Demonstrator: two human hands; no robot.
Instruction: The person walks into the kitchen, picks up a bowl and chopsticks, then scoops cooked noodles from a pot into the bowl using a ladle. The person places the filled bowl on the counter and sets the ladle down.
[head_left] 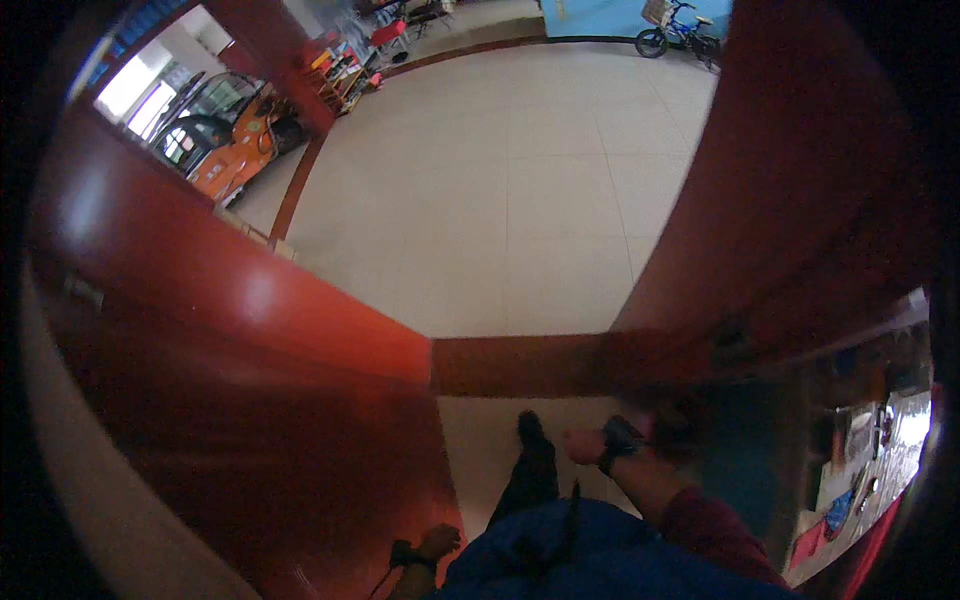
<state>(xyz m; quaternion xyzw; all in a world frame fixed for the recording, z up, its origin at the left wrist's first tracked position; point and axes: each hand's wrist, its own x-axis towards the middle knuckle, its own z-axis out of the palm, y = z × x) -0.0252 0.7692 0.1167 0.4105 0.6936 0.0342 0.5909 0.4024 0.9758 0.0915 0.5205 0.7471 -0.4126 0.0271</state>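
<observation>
My left hand point(440, 540) hangs low beside the red door panel point(300, 460), its fingers slightly bent and apart, with nothing visible in them. My right hand point(582, 446) is near the doorway, fingers curled; what they hold, if anything, is hidden. A dark band with a device point(621, 437) is on my right wrist, and another point(402, 556) is on my left. My dark shoe point(531, 428) is on the tiles just short of the brown threshold point(515, 365). Another dark red door or frame point(800, 190) stands to my right.
Beyond the doorway lies a tiled floor point(490, 200). An orange vehicle point(225, 155) shows through an opening at left, beside shelves with assorted items point(335, 75). A blue bicycle point(680, 35) stands by the far light-blue wall. A cluttered surface point(850, 470) is at lower right.
</observation>
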